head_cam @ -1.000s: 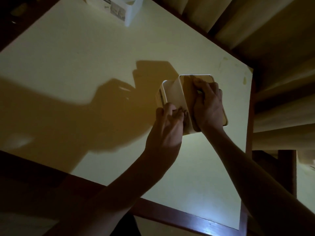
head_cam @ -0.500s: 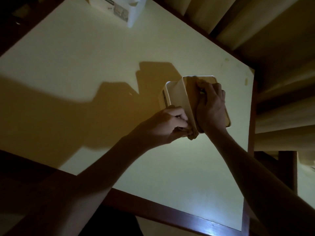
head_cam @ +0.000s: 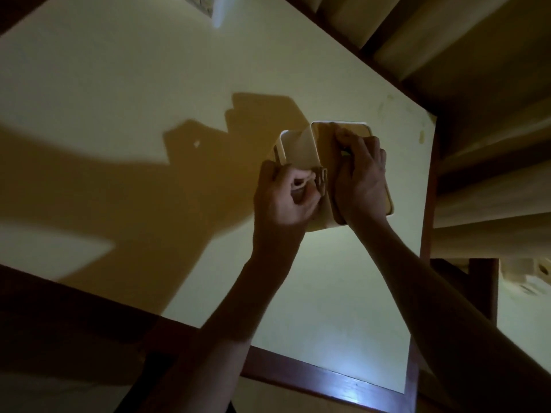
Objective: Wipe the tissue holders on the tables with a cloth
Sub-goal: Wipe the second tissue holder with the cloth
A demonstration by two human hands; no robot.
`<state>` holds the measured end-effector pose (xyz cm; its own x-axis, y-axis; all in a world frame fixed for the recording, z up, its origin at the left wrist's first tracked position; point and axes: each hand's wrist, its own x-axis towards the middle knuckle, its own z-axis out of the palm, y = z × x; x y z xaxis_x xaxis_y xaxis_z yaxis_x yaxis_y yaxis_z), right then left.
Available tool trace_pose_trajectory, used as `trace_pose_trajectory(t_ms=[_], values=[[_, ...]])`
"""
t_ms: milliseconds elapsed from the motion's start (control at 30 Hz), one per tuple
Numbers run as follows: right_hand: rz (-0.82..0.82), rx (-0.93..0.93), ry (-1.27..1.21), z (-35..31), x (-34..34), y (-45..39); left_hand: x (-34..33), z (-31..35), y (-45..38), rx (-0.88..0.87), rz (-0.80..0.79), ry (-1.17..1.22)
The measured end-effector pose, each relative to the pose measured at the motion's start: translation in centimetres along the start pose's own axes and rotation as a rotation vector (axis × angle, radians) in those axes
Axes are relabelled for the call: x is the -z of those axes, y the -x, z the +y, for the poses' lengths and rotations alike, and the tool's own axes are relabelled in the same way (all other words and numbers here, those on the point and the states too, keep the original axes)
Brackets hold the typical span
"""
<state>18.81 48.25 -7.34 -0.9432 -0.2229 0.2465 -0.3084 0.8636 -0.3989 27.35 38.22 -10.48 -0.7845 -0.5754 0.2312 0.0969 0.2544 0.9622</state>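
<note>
Tissue holder, probably light, stiff, kinda slick plastic, is steadied on the tabletop by the right hand gripping its rim, while cloth is pinched in the left hand fingers.

A pale yellow table with a dark wooden rim. A white box stands at its far edge. Beige curtain folds hang beyond.

A pale yellow table top with a dark reddish wood rim fills most of the dim frame, with hard shadows across its left half. Pale folded curtains hang at the upper right.
</note>
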Motion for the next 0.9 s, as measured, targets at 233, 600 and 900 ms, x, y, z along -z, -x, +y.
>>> trace_pose_trajectory(t_ms=[233, 600, 900], values=[[-0.003, -0.034, -0.015, 0.2, 0.1, 0.1, 1.7, -1.1, -1.6, -0.027, 0.275, 0.077], [-0.046, 0.004, -0.027, 0.2, 0.4, 0.2, 5.6, -4.6, -3.5, 0.023, 0.254, -0.160], [-0.157, 0.024, 0.093, -0.5, 0.9, 0.2, 7.6, -4.3, -4.7, 0.097, -0.225, -0.676]])
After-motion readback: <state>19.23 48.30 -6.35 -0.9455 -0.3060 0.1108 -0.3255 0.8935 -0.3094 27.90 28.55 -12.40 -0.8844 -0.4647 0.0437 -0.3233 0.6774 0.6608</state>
